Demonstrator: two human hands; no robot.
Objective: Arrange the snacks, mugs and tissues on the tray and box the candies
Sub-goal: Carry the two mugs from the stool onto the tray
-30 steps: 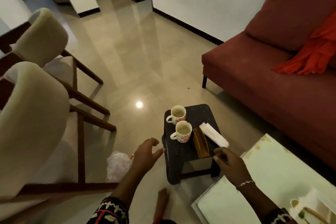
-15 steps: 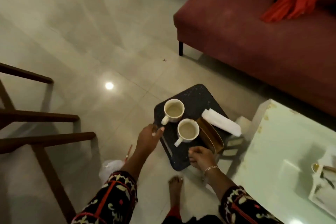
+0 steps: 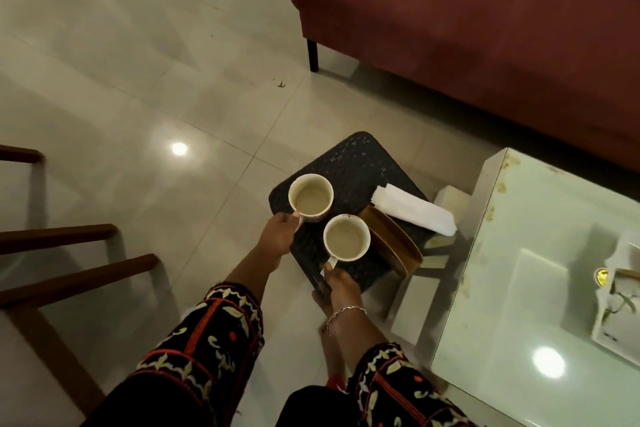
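Observation:
A black woven tray sits low over the floor in front of me. On it stand two white mugs of milky tea, the far mug and the near mug, with handles pointing toward me. A folded white tissue stack and a brown snack dish lie on its right side. My left hand grips the tray's left edge beside the far mug's handle. My right hand grips the near edge beside the other mug's handle.
A white glossy table stands at right, carrying a white box and a gold-wrapped candy. A red sofa fills the upper right. Wooden chair rails are at left. My bare foot is below the tray.
My view has tilted down and moved closer. Both hands went from reaching with open fingers to closing on the tray's edges. The mugs, tissues and dish keep their places on it.

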